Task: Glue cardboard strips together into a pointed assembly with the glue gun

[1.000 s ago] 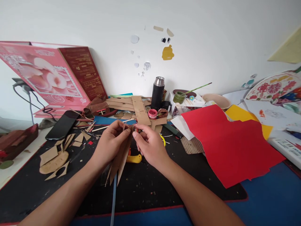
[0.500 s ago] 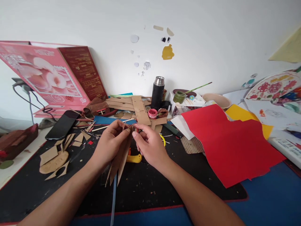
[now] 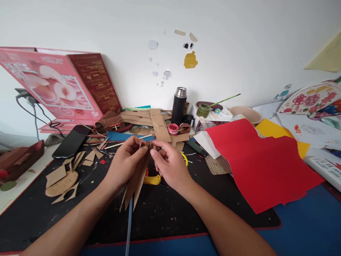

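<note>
Over the black mat, both hands pinch the far, narrow end of a long folded cardboard piece (image 3: 139,177); its panels hang down toward me. My left hand (image 3: 126,158) is closed on its left side, thumb and fingers at the top edge. My right hand (image 3: 170,160) is closed on the tip from the right, thumb against index finger. A translucent glue stick (image 3: 129,227) runs from under the cardboard toward the front edge. Just behind lies a yellow-handled tool (image 3: 152,180), mostly covered by the cardboard and my right hand.
Cardboard scraps (image 3: 61,181) and a phone (image 3: 71,141) lie left on the mat (image 3: 239,199). Red paper (image 3: 261,163) covers the right. Behind stand a black thermos (image 3: 179,106), a pink paint pot (image 3: 173,129), a green paint jar (image 3: 203,111) with a brush, and a pink box (image 3: 58,83).
Both hands keep the same pinch on the cardboard with almost no movement. The whole view has shifted very slightly.
</note>
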A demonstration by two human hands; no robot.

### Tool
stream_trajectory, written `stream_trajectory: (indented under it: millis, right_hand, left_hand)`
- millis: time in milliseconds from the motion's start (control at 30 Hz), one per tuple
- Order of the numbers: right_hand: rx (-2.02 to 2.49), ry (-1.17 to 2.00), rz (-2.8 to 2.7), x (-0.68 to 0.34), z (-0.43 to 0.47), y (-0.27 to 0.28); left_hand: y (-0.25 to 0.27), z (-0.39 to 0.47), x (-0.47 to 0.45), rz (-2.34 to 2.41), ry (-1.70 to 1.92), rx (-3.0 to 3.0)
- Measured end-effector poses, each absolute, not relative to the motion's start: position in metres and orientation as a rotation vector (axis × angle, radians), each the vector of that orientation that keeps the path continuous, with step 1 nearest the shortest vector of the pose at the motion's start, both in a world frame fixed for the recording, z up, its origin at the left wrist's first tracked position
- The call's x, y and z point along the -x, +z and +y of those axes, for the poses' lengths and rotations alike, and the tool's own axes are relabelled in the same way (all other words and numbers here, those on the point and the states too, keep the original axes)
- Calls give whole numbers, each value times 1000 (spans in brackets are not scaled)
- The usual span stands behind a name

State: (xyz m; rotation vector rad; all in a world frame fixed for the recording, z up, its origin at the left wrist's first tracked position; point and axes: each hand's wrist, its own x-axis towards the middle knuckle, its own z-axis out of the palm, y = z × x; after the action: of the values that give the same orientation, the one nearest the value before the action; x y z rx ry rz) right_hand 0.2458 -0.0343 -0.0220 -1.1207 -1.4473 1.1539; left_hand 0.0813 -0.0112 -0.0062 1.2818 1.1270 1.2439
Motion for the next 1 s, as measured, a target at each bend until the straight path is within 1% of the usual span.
stream_trajectory:
  millis: [433,1000]
  right_hand:
    - [1135,1144,-1457,-245,-35,-20]
    - [1178,1057,-1525,-245,-35,-19]
  left_hand:
    - [-8,-11,-82,1081,1244,-1217]
    - [-12,-8,-80,1027,1204,-1074]
